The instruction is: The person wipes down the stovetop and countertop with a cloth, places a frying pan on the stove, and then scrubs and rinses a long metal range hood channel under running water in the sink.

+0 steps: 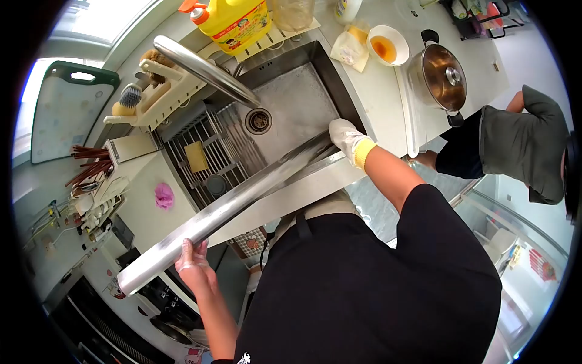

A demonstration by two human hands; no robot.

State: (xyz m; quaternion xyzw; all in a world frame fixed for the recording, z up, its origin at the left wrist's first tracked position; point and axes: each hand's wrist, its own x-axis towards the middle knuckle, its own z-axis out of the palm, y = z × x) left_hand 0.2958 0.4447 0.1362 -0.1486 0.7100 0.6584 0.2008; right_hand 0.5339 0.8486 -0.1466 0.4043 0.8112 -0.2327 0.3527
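Observation:
A long shiny metal panel [224,209] slants across the front of the sink [303,103], from the lower left up to the sink's right front corner. My left hand [195,262], bare and wet with what looks like suds, grips the panel's lower edge near its left end. At the other end my right hand [350,138], in a white glove with a yellow cuff, rests with its fingers closed against the panel; what lies under the fingers is hidden. A yellow sponge [196,156] lies on the rack inside the sink, beside a small dark round object [216,184].
The faucet [206,70] reaches over the sink. Behind stands a yellow jug [236,24]. To the right are a white bowl [389,46] and a lidded pot [438,77]. A pink cloth [163,196] lies left. Another person [515,139] stands at the right.

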